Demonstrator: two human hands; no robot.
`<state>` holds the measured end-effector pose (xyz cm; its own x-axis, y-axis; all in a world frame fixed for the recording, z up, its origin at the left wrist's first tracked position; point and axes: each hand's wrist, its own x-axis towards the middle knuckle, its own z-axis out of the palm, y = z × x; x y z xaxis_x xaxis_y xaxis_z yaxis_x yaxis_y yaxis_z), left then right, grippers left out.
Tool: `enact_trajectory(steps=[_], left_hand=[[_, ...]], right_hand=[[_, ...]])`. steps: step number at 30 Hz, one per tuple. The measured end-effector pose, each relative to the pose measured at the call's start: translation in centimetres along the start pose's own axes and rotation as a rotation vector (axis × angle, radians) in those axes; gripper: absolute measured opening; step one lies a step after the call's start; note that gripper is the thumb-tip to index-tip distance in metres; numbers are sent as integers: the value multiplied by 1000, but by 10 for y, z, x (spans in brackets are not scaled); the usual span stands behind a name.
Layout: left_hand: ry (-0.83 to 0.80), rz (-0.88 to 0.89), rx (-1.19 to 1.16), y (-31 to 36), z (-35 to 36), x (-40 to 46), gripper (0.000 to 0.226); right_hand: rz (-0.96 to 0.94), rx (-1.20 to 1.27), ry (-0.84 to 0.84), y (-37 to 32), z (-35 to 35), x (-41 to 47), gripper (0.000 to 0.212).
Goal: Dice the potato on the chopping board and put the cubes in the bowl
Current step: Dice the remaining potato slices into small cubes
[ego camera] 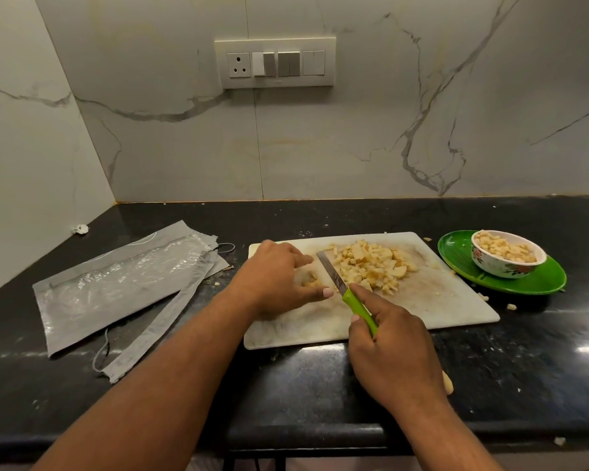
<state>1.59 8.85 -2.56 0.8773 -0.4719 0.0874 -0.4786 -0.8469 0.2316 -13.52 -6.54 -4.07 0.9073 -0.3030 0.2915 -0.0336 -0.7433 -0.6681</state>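
Two loose grey plastic bags [123, 287] lie on the dark counter [320, 379] at my far left, well apart from the work, so they threaten nothing unless I sweep an elbow back. Next comes my left hand [279, 280], fingers curled over the last uncut potato piece [308, 278] near the left end of the chopping board [449, 300]; most of that piece is hidden under my palm. My thumb tip juts toward the knife [334, 275], whose blade lies just beside it, and I judge that the main hazard: a slip on the wet potato could bring the edge onto that thumb. My right hand [388, 348] is wrapped around the green handle, forefinger along the top. Right of the blade sits the heap of cubes [371, 265], some near the board's far edge, and a careless push could scatter more onto the counter, where a few strays already lie. Farthest right, the bowl [507, 258] on its green plate [541, 282] looks nearly full, so the remaining cubes may spill over.
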Motion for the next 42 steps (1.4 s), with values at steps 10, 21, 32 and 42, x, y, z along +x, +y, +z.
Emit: enact_trajectory(steps=[10, 21, 32, 42], left_hand=[[6, -14, -39, -1, -4, 1, 56], [-4, 39, -138, -5, 0, 4, 70], [73, 82, -278, -10, 17, 31, 22], [59, 108, -314, -9, 14, 29, 18]], right_hand=[[14, 18, -19, 2, 0, 2, 47], [5, 48, -7, 3, 1, 2, 46], [24, 140, 45, 5, 4, 3, 46], [27, 124, 23, 3, 3, 3, 45]])
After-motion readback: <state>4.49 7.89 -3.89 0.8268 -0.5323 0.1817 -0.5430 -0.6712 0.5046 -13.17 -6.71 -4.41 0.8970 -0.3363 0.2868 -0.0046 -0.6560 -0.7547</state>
